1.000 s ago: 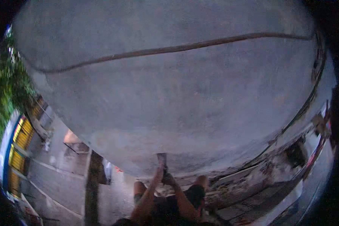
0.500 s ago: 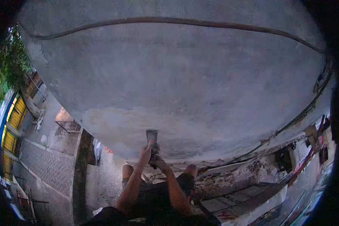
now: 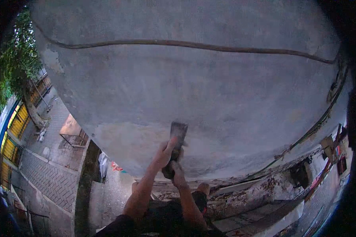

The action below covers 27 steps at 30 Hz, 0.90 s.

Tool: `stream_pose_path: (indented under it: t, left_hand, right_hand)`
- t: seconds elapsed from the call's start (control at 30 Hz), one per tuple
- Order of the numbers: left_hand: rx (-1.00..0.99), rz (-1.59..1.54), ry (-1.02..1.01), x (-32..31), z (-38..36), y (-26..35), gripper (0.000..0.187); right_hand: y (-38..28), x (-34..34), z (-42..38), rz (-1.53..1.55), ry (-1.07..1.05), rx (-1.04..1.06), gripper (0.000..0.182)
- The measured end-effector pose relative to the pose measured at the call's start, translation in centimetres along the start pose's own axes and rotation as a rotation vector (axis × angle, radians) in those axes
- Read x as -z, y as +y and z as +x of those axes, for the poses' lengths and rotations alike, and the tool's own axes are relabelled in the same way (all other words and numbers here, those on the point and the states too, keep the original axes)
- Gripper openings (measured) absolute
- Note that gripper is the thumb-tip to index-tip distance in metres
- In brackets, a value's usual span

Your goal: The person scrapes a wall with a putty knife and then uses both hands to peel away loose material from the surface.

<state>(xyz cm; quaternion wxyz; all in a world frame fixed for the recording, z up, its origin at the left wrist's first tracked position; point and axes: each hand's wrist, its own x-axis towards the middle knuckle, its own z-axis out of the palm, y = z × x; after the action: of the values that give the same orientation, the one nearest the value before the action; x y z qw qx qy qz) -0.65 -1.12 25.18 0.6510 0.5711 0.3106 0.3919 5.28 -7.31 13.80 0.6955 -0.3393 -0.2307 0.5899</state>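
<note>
A dark, narrow tool [image 3: 178, 132] with a flat, broad upper end lies against or just in front of the grey plastered wall [image 3: 194, 87], tilted slightly to the right. Wrapped round its middle from the left is my left hand [image 3: 163, 155], thumb pointing up along it. Lower down, my right hand [image 3: 178, 173] grips the same tool near its dark lower end. A paler patch of plaster [image 3: 122, 138] shows on the wall to the left of the hands. The exact kind of tool is too dim to tell.
A dark cable [image 3: 166, 42] crosses the upper wall and another runs down the right side. Broken masonry [image 3: 241, 201] lies along the wall's foot. At left are a small table [image 3: 71, 125], paving [image 3: 47, 172], a tree [image 3: 19, 59] and a yellow fence [image 3: 17, 120].
Both hands and the tool have moved up and to the right along the wall, and the tool now leans more to the right. The view has shifted slightly.
</note>
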Motion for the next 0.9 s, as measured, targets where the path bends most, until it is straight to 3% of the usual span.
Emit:
stream_pose_path:
  t: [0.1,0.23,0.33,0.43,0.5,0.6,0.67,0.73,0.9]
  left_hand:
    - [-0.095,0.007,-0.038,-1.1,1.3,3.8,0.043]
    - [-0.285,0.074,0.034,-2.7,2.8,9.5,0.043]
    - [-0.275,0.128,0.008,-3.4,2.7,13.5,0.048]
    - [-0.189,0.058,0.069,-3.6,2.2,11.4,0.049]
    - [-0.259,0.080,0.089,-3.5,2.4,9.9,0.048]
    - [-0.448,0.287,0.160,-2.2,5.5,7.7,0.047]
    - [-0.439,0.281,0.148,-2.2,5.6,9.4,0.047]
    - [-0.264,0.057,0.073,-4.2,2.4,13.8,0.046]
    - [-0.365,0.157,0.154,-3.5,4.2,12.0,0.047]
  right_hand:
    - [-7.4,-5.6,-1.6,-0.045,0.140,-0.027,0.032]
    - [-11.9,-9.0,-0.8,0.036,-0.033,0.061,0.032]
    - [-14.0,-10.2,-0.5,0.065,-0.129,0.073,0.032]
    - [-13.7,-10.3,-1.4,0.018,-0.042,0.074,0.029]
    - [-12.8,-10.0,-2.1,0.042,0.086,0.023,0.030]
    - [-14.1,-10.9,-1.6,0.016,0.047,0.071,0.030]
    - [-15.0,-11.8,-1.6,-0.001,0.024,0.076,0.032]
    - [-15.8,-12.2,-1.9,-0.023,-0.002,0.071,0.033]
    - [-15.2,-11.3,-1.3,-0.046,-0.029,0.060,0.035]
